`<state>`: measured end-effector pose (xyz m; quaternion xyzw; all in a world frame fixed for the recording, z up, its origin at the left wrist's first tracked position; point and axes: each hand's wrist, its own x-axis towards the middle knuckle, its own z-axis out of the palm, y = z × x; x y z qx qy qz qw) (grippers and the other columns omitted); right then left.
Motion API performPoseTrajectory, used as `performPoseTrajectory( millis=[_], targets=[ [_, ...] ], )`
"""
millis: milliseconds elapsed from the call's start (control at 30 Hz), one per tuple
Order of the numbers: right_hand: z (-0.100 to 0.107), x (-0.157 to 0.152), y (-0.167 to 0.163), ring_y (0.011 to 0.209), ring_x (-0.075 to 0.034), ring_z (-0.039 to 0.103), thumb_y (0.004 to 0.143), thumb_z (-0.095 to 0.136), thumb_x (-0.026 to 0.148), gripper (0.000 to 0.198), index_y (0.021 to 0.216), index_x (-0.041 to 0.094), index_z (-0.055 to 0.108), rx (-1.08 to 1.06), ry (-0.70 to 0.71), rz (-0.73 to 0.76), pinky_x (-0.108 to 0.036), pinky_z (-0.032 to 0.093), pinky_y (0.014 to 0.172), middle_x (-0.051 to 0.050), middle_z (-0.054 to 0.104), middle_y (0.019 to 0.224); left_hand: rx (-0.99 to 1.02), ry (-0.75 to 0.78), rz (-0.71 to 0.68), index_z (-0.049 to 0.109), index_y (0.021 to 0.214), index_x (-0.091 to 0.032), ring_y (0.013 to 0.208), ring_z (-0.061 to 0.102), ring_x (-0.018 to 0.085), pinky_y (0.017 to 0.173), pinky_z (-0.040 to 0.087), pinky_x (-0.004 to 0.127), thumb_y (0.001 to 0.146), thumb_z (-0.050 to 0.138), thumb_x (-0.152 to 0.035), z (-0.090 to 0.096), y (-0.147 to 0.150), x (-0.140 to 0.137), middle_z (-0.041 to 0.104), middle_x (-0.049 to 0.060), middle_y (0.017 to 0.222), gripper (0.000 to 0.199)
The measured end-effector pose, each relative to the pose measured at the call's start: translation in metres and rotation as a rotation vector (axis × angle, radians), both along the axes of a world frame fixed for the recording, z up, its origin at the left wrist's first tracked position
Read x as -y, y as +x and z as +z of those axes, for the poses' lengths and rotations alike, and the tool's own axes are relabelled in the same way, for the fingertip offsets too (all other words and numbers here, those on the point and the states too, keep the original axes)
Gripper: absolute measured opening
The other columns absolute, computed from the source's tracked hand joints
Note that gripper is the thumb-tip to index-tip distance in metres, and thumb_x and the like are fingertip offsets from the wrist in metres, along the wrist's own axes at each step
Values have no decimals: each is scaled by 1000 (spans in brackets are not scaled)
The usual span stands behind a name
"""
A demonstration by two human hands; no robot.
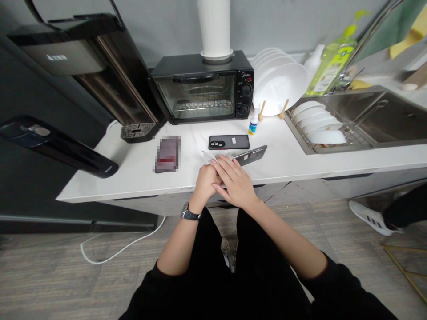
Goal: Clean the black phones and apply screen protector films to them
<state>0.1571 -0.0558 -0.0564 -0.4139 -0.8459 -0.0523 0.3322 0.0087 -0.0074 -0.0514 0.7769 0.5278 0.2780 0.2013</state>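
My left hand, with a black-strapped watch on its wrist, is closed at the counter's front edge around the near end of a smartphone. The phone's far end sticks out to the right, tilted up off the counter; its grip is largely hidden. Across it lies my right hand, fingers together and bent over a thin white tissue that shows past the fingertips. Just beyond both hands, a dark phone case rests on the counter. A small spray bottle stands upright behind the phone.
A pixelated dark packet lies to the left. Behind stand a drink dispenser, a toaster oven and racked white plates. At right is a sink with bowls and a green soap bottle. Another person's shoe is on the floor.
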Motion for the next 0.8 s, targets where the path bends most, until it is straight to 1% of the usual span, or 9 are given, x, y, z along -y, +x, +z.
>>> performPoseTrajectory(
  millis=[67, 100, 167, 267, 400, 533, 667, 733, 800],
  targets=[
    [-2, -5, 16, 159, -29, 39, 110, 41, 49, 67, 167, 15, 33, -31, 10, -62, -53, 33, 132, -15, 53, 163, -12, -4, 19, 67, 72, -17, 65, 67, 21, 67, 48, 30, 96, 65, -27, 1, 0, 3, 68, 6, 64, 27],
    [-3, -8, 26, 159, -31, 39, 110, 42, 49, 67, 167, 16, 32, -56, 8, -106, -55, 33, 132, -16, 53, 162, -1, -1, 29, 67, 73, -17, 65, 68, 21, 66, 48, 29, 97, 66, -31, 2, 0, 4, 70, 6, 67, 28],
    [-3, -14, 45, 158, -33, 40, 109, 43, 51, 68, 166, 16, 33, -102, 7, -188, -59, 32, 131, -17, 55, 160, 44, 7, 37, 70, 81, -18, 69, 70, 21, 65, 48, 28, 97, 69, -37, 3, 0, 7, 75, 6, 75, 24],
    [0, -23, 70, 155, -35, 43, 108, 45, 52, 64, 160, 14, 41, -153, 26, -268, -61, 32, 130, -20, 57, 155, 88, 9, 31, 71, 89, -20, 74, 73, 22, 67, 48, 28, 96, 72, -39, 3, 1, 8, 78, 5, 80, 20],
    [1, -29, 81, 150, -35, 49, 109, 43, 50, 57, 155, 17, 46, -245, 34, -378, -62, 34, 128, -19, 60, 151, 84, 15, 40, 72, 90, -20, 78, 75, 24, 69, 50, 29, 95, 73, -38, 5, 2, 8, 79, 5, 82, 18],
    [-2, -21, 56, 157, -36, 40, 108, 43, 53, 63, 157, 14, 41, -257, 55, -408, -63, 30, 130, -22, 56, 156, 55, 25, 43, 72, 91, -20, 77, 74, 23, 70, 51, 29, 96, 72, -40, 4, 1, 9, 79, 5, 82, 20],
    [0, -2, 7, 161, -33, 35, 108, 44, 53, 67, 161, 12, 39, -159, 7, -221, -59, 24, 134, -19, 54, 160, -25, 12, 27, 74, 97, -19, 80, 75, 25, 79, 57, 36, 100, 63, -37, 0, 2, 1, 78, 7, 82, 22],
    [3, 4, -11, 160, -31, 36, 108, 43, 54, 67, 161, 13, 41, -106, -30, -115, -57, 23, 135, -18, 55, 160, -43, 19, 5, 75, 104, -18, 92, 76, 26, 89, 59, 38, 101, 60, -32, -2, 3, -3, 79, 9, 91, 20],
    [4, 5, -15, 159, -30, 38, 108, 42, 55, 66, 161, 15, 42, -70, -52, -56, -56, 21, 135, -16, 56, 159, -41, 39, -4, 74, 110, -19, 104, 75, 26, 99, 57, 39, 101, 60, -28, -2, 4, -5, 80, 9, 101, 20]
  ],
)
